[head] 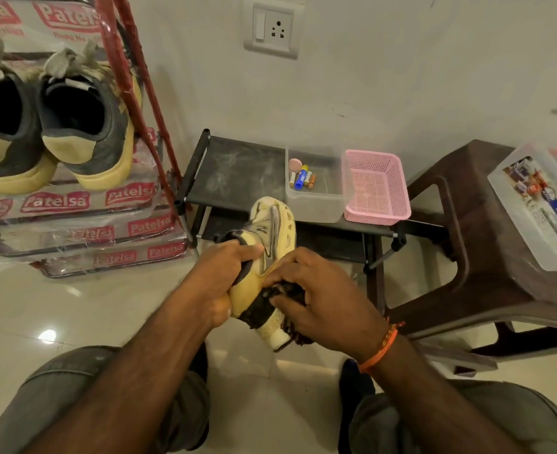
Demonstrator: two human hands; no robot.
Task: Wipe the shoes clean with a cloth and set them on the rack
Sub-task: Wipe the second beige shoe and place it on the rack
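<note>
Head view, lower centre: I steady the shoe (272,237) with left hand (224,273) clamped round its heel.
Right hand (316,299): fingers curled, pressing dark cloth (265,304) on the upper; I should rub firmly.

Looks like home entryway: shoe rack (139,93) upper left with sneakers (87,126), tiled floor (74,306), wall socket (272,27) top centre, plastic stool (467,224) right.

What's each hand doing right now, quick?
Left hand: grips the yellow shoe at its heel end, holding it up.
Right hand: holds the dark cloth, pressing it against the shoe's side.
</note>
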